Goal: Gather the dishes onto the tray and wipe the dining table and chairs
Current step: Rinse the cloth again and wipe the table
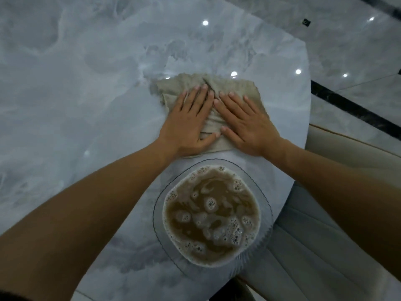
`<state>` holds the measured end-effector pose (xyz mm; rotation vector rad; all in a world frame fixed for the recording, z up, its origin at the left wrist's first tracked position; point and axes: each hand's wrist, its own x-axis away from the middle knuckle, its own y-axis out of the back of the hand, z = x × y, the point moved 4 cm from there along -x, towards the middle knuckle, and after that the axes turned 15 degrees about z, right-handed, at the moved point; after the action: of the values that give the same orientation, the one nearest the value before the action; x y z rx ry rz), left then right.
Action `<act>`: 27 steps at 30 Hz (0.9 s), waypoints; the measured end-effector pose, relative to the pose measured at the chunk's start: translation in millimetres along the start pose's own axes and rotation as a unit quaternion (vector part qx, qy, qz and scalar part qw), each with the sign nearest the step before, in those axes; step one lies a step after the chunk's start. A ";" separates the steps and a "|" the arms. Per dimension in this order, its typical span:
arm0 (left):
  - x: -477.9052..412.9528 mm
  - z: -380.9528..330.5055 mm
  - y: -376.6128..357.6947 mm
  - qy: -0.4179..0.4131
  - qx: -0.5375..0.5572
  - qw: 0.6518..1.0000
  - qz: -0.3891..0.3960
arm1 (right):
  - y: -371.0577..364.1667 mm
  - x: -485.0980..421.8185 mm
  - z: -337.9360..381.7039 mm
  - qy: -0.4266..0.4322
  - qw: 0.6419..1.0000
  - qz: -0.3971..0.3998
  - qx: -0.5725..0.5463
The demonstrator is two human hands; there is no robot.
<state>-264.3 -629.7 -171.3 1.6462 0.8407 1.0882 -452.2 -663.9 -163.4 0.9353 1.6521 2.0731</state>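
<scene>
Left forearm point(76, 213) and right forearm point(347, 192) are nearest the lens, both reaching forward. Grip: left hand point(186, 120) and right hand point(247, 127) lie flat with fingers straight, pressing side by side on the beige cloth point(234, 88). Near the wrists, on the person's side: glass bowl point(159, 213) of brown foamy liquid. All on the grey marble surface point(86, 83). Right of the grip: pale chair point(314, 246).

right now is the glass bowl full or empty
Full: foamy brown water covers the whole inside of the glass bowl, up to its wide rim.
</scene>
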 end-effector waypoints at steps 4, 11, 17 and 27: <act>-4.5 -17.0 1.2 -0.066 -0.026 0.997 0.008 | -11.5 37.7 -4.6 -0.052 0.998 -0.012 -0.020; -10.1 -33.6 -1.3 -0.161 -0.088 0.982 0.041 | -24.5 84.0 -3.7 -0.049 0.998 0.014 -0.027; -5.7 -32.9 2.1 -0.185 -0.099 0.977 0.044 | -22.1 90.2 -6.5 -0.015 0.996 0.055 -0.063; 42.2 3.4 -3.3 -0.174 -0.072 0.981 0.045 | 28.7 104.4 6.4 -0.021 0.970 -0.057 -0.237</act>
<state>-245.8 -592.2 -163.5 1.6979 0.4539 0.8647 -520.1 -602.4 -105.4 0.6972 1.0799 2.2048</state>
